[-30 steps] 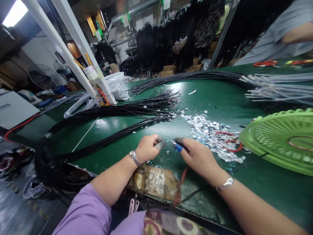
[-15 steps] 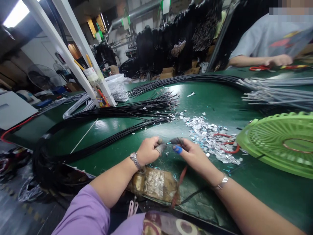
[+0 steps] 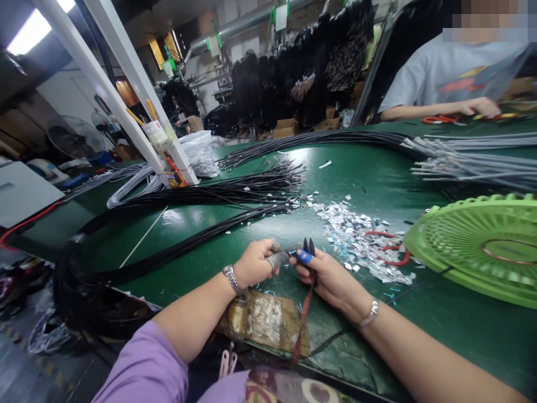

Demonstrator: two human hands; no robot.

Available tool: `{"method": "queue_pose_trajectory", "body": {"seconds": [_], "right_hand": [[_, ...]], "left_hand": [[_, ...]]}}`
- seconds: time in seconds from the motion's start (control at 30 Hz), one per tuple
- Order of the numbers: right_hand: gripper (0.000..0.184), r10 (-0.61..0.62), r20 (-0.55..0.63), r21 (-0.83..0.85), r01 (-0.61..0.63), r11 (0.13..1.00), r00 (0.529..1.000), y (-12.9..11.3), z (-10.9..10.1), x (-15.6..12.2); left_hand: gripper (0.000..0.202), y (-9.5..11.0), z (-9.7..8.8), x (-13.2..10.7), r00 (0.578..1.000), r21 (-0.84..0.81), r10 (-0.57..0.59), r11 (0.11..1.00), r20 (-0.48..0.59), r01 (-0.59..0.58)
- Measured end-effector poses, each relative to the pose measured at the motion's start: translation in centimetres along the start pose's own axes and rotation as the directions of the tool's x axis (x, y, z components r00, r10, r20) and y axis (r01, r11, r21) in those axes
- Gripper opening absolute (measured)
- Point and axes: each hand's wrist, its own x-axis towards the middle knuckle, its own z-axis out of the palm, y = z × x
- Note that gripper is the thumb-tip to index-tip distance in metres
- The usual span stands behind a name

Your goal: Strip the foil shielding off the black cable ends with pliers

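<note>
Left hand [image 3: 257, 262] pinches a thin wire [image 3: 292, 253], whose pale-blue length shows between both hands. Right hand [image 3: 325, 271] grips dark snips [image 3: 309, 247], blades pointing up, just beside the wire. Silvery scraps [image 3: 350, 229] lie beyond and rightward of the right hand; black cables [image 3: 218, 225], beyond the left; a taped pad [image 3: 268, 316], nearer the wearer than either hand.

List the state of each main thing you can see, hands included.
left hand: closed, fingertips at a bit of blue wire
right hand: closed around a pointed tool
pointed tool: tips up, slightly apart
black cables: bundled, ends loose
scraps: spread in a loose heap
green fan: tilted; spinning or not, unclear
plastic bag: filled
ceiling lamp: lit
</note>
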Motion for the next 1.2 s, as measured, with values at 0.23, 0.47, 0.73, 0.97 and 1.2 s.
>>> {"method": "queue_pose_trajectory", "body": {"seconds": [0.23,0.47,0.73,0.97,1.2], "right_hand": [[0.038,0.047,0.039,0.111,-0.051,0.993,0.998,-0.02,0.05,0.0],[0.035,0.08,0.079,0.169,-0.092,0.981,0.994,-0.15,-0.1,0.14],[0.029,0.091,0.064,0.177,-0.101,0.979,0.994,-0.25,0.03,0.06],[0.032,0.009,-0.007,-0.014,-0.01,1.0,1.0,-0.04,0.42,0.0],[0.029,-0.141,-0.057,-0.306,0.117,0.945,0.988,0.11,0.19,0.1]], "left_hand": [[0.042,0.42,0.02,0.02,1.0,-0.04,-0.011,0.999,0.007,0.011],[0.051,0.79,0.01,0.05,0.999,-0.078,-0.036,0.996,0.028,0.038],[0.048,0.65,-0.07,0.16,0.998,-0.08,-0.057,0.995,0.031,0.06],[0.044,0.58,0.01,0.2,0.995,-0.077,-0.079,0.994,0.052,0.083],[0.016,0.21,-0.17,0.13,0.998,0.192,0.028,0.981,-0.056,-0.017]]}}
